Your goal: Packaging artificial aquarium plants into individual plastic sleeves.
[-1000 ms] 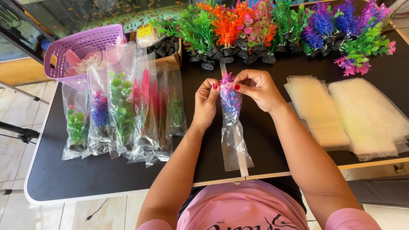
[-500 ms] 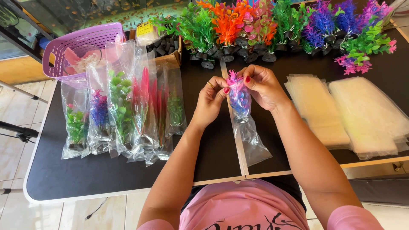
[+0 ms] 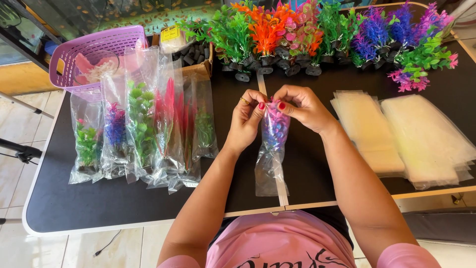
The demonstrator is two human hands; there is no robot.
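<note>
Crinkly clear bag (image 3: 270,159) swung back under both hands (image 3: 248,119).

Two bag stacks (image 3: 369,134), one basket (image 3: 94,52)

Bright, even daylight; sharp, slight wide-angle edge distortion.

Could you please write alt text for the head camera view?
Both hands, left hand and right hand, pinch the top of a clear bag holding a purple plastic plant over a black table. Bagged plants lie left, empty bags right.
</note>
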